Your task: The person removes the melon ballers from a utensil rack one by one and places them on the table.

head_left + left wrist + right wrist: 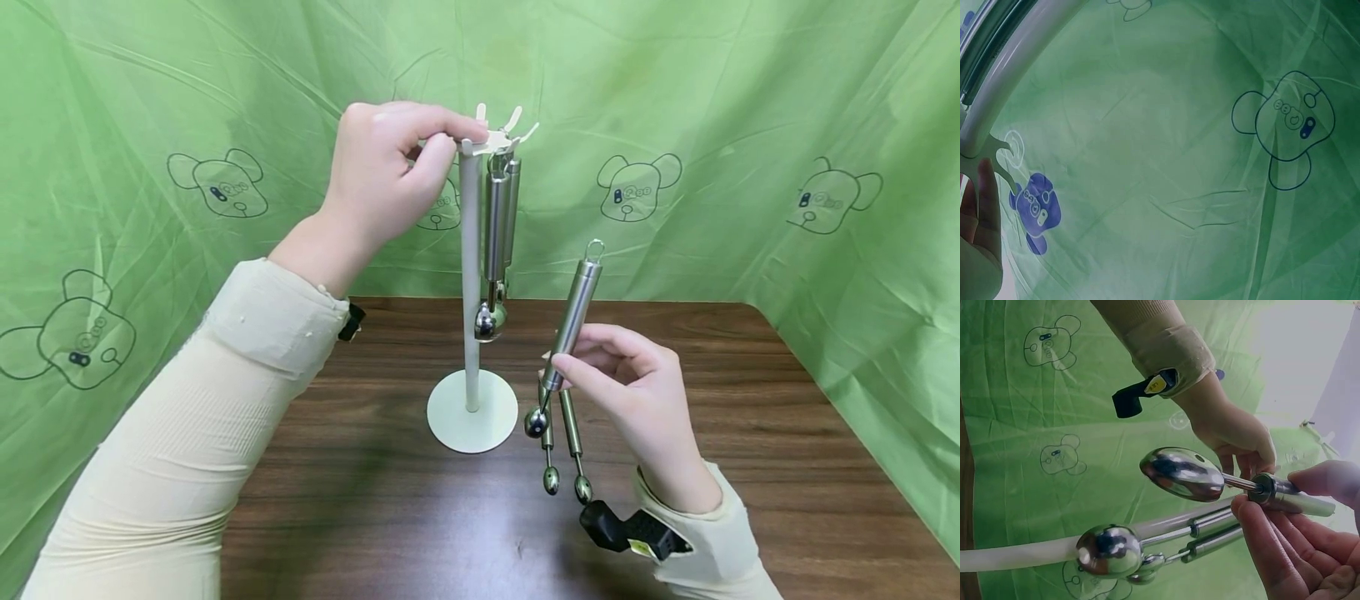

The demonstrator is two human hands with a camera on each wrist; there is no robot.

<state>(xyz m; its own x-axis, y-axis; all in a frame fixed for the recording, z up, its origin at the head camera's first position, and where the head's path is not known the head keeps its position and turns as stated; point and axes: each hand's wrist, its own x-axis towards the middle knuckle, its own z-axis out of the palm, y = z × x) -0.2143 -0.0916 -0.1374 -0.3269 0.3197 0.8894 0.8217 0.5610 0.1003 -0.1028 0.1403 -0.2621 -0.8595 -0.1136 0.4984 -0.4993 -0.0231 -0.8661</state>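
My right hand [637, 383] pinches a steel melon baller [576, 308] by its handle between thumb and fingers. It tilts with the hanging loop up and the scoop down; in the right wrist view the oval scoop [1182, 474] shows large. At the top of a white hook stand [471, 267], my left hand [397, 158] grips the hooked crown with thumb and index finger. Two more melon ballers [495, 217] hang from hooks on the stand's right side, scoops downward. The left wrist view shows my left fingertips [986, 187] against the crown.
Two other melon ballers [573, 433] lie on the brown wooden table [390, 517], partly behind my right hand. The stand's round white base [450, 425] rests on the tabletop. Green cloth [570, 67] with bear-head prints surrounds the back and sides.
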